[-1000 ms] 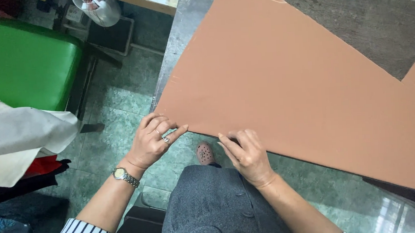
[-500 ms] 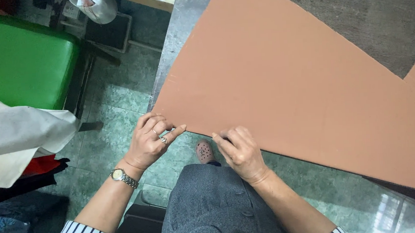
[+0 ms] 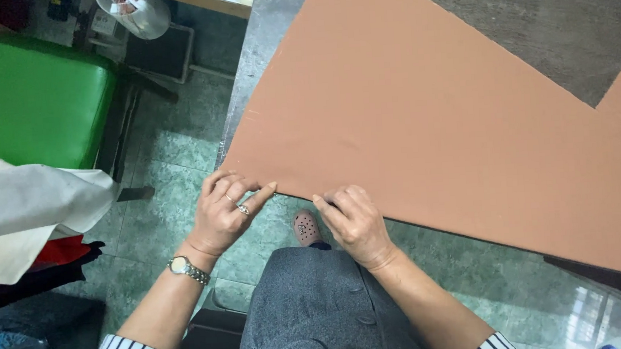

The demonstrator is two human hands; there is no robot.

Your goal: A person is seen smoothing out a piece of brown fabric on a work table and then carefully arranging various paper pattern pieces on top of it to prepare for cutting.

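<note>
A large brown sheet [image 3: 422, 117] of leather-like material lies over a dark grey table [image 3: 531, 17] and hangs past its near edge. My left hand [image 3: 226, 210], with a ring and a wristwatch, pinches the sheet's near edge close to its left corner. My right hand [image 3: 353, 218] grips the same edge a little to the right, fingers curled over it. Both hands are close together above my grey skirt [image 3: 319, 310].
A green padded stool [image 3: 37, 101] stands on the green tiled floor at left. White cloth [image 3: 25, 206] lies beside it over red and dark fabric. A clear bag [image 3: 131, 9] sits at the top. My shoe [image 3: 305, 226] shows between the hands.
Both hands have kept hold of the sheet's near edge and shifted only slightly. The view has drifted a little.
</note>
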